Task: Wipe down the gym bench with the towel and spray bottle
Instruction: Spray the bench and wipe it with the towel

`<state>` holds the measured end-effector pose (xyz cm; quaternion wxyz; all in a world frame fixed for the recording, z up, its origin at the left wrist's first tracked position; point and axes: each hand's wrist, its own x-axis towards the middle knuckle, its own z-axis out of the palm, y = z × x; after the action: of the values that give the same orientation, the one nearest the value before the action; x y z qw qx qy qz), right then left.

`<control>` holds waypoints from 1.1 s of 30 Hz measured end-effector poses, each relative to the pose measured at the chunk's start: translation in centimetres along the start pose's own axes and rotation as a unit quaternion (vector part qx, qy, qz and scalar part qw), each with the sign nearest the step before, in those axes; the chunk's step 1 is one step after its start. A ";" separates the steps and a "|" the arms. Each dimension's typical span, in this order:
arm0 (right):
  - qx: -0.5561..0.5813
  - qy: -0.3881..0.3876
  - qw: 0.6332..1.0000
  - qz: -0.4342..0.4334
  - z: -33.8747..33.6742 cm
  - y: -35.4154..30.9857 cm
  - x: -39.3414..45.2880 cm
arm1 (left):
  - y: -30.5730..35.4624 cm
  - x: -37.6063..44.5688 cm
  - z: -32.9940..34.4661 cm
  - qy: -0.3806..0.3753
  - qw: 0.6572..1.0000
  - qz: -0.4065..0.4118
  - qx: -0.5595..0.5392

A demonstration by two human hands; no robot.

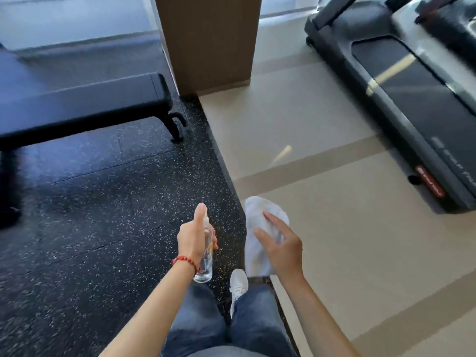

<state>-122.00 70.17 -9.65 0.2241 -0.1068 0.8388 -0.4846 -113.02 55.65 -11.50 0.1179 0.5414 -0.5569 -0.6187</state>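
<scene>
The black padded gym bench [85,104] stands at the upper left on dark speckled rubber flooring, well ahead of both hands. My left hand [193,238] grips a clear spray bottle [206,264] upright, thumb raised along its top. My right hand [280,243] holds a white towel [257,228] that drapes over the fingers and hangs down beneath the palm. Both hands are low in the middle of the view, side by side, apart from the bench.
A brown square pillar [208,39] rises just right of the bench's end. A black treadmill [401,94] fills the upper right on beige floor [334,228]. My jeans and a white shoe [238,282] show at the bottom, on the flooring seam.
</scene>
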 end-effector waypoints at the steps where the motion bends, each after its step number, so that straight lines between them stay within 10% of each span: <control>1: 0.002 -0.004 1.000 -0.005 -0.1 -0.6 1.2 | 0.5 0.4 0.1 0.011 1.000 -0.002 -0.016; 33: -0.015 -0.132 0.990 -0.049 27.8 -25.2 35.1 | 22.0 38.8 -13.1 0.127 0.985 -0.039 -0.113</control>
<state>-140.40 22.17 -9.47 0.3077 -0.2140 0.8025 -0.4643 -127.54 11.43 -11.72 0.2238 0.6205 -0.4425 -0.6075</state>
